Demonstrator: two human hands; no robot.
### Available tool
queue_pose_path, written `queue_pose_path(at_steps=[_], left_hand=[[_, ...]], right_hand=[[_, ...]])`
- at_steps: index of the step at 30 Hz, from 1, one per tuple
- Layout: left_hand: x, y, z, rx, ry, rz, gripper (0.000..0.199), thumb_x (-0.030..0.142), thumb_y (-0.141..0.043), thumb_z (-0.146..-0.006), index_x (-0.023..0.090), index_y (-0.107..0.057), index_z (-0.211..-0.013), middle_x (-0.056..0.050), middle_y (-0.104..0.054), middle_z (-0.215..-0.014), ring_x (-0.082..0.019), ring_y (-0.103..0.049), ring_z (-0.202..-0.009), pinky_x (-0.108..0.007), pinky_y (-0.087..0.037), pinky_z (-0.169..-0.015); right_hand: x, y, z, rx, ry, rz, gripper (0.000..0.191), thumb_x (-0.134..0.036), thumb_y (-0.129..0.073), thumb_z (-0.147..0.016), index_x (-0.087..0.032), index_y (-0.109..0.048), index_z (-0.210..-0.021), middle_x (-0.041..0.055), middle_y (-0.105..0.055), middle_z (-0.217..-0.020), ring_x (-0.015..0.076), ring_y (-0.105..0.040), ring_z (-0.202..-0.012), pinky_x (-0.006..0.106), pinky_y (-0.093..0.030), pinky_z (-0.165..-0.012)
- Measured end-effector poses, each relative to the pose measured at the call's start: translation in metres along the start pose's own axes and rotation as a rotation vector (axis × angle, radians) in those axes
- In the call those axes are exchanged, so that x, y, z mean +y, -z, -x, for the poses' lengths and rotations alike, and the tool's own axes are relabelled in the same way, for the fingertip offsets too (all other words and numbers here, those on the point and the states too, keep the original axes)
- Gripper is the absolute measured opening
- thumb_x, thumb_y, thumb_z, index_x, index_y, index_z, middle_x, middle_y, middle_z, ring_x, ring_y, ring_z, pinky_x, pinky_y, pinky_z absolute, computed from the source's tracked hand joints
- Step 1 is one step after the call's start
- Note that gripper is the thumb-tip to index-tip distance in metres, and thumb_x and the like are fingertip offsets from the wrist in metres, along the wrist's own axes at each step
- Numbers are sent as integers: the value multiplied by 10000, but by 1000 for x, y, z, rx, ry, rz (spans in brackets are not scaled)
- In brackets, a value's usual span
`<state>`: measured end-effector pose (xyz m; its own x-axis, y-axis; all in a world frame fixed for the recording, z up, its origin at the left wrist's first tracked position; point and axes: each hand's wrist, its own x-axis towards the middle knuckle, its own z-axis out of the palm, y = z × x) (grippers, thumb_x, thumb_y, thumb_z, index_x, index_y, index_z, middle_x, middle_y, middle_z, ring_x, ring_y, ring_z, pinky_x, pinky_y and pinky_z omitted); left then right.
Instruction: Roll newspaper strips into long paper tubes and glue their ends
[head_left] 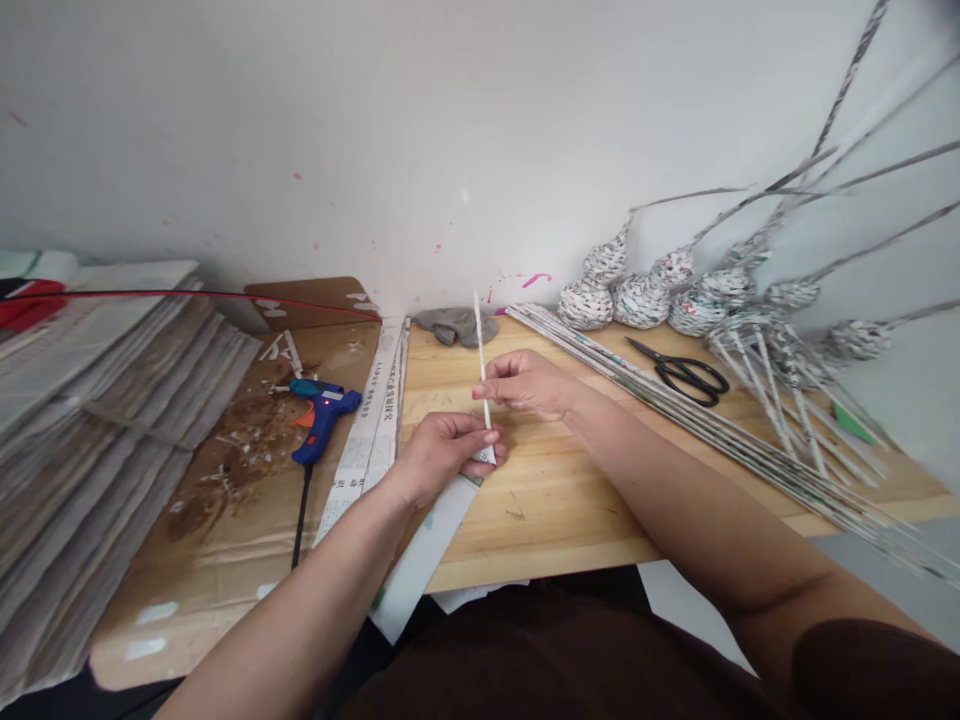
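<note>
Between my two hands a paper strip point(431, 553) is partly rolled into a thin white tube that points up toward the wall. My left hand point(454, 450) is closed on the strip at the tube's lower end, thumb on top. Higher up, my right hand point(521, 385) pinches the tube between thumb and fingertips. The strip's flat tail hangs down to the left, over the table's front edge. Left of my hands lie several cut newspaper strips point(382, 400). A grey cloth point(454, 326) rests behind them against the wall.
A blue glue gun point(322, 420) lies on stained cardboard point(225, 550), beside a tall newspaper stack point(112, 420). Right are a bundle of rolled paper sticks point(675, 440), black scissors point(682, 375) and several woven paper gourds point(641, 300) with long stems on the wooden table point(555, 520).
</note>
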<state>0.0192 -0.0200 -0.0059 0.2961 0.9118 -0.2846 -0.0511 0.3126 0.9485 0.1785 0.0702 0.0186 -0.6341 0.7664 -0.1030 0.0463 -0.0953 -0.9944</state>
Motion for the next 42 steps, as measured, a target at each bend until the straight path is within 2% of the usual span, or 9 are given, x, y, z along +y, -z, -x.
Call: queue_pose_path(at_steps=[2,5,7,11,17,21,27,35,42], left_hand=[[0,0,0,-3,1,8,288,404,-713,-731,132,-718,-825,-70,-710,-792,-157,-651,-774,-283,-559,-722],[1,0,0,8,4,24,283,397,-711,-737,129,-717,-827,-70,-709,-794,-148,-648,-768,-267,-555,-704],[1,0,1,18,6,30,285,394,-717,-731,130,-715,-840,-72,-708,-804,-149,-647,-778,-264,-554,-701],[3,-1,2,-10,6,12,294,404,-711,-735,125,-711,-828,-82,-706,-806,-158,-645,-781,-273,-553,-706],[5,-2,4,-39,19,-6,297,412,-696,-751,121,-702,-812,-89,-705,-790,-178,-656,-790,-286,-550,-695],[5,-2,5,-55,21,-5,325,437,-682,-759,119,-701,-826,-85,-700,-786,-173,-653,-769,-294,-547,-687],[6,-1,5,-51,20,-7,348,444,-676,-767,115,-695,-878,-83,-694,-784,-169,-647,-773,-290,-543,-681],[5,-1,6,-112,42,-48,313,420,-668,-779,110,-699,-811,-92,-692,-848,-164,-642,-779,-312,-550,-708],[3,0,4,-95,75,-6,327,388,-671,-784,143,-665,-1000,-70,-703,-804,-162,-649,-768,-347,-553,-735]], right_hand=[[-1,0,0,43,20,2,352,-408,-804,-602,-130,-592,-646,-67,-432,-534,33,-296,-444,202,-170,-397],[-4,1,2,-104,-21,68,347,-439,-747,-671,-119,-664,-773,-38,-509,-588,40,-334,-463,205,-207,-417],[-6,1,3,-149,-33,99,344,-434,-747,-670,-113,-666,-765,-33,-526,-590,43,-352,-472,205,-221,-428],[-3,0,2,-2,28,91,329,-394,-791,-619,-126,-603,-653,-52,-499,-565,36,-340,-466,199,-222,-428],[0,1,1,-106,15,116,352,-456,-692,-737,-114,-701,-822,-14,-542,-611,55,-394,-508,201,-226,-429],[2,1,1,-116,36,82,330,-441,-677,-763,-113,-695,-799,-5,-562,-628,57,-406,-528,194,-242,-440],[3,0,-1,-84,31,53,318,-422,-720,-716,-108,-688,-758,17,-612,-670,66,-435,-549,193,-234,-431],[2,2,1,-178,52,74,286,-402,-683,-768,-117,-704,-791,30,-645,-751,63,-470,-588,184,-285,-463],[1,3,0,-121,33,51,278,-378,-726,-732,-107,-701,-790,-18,-563,-593,31,-346,-459,192,-193,-414]])
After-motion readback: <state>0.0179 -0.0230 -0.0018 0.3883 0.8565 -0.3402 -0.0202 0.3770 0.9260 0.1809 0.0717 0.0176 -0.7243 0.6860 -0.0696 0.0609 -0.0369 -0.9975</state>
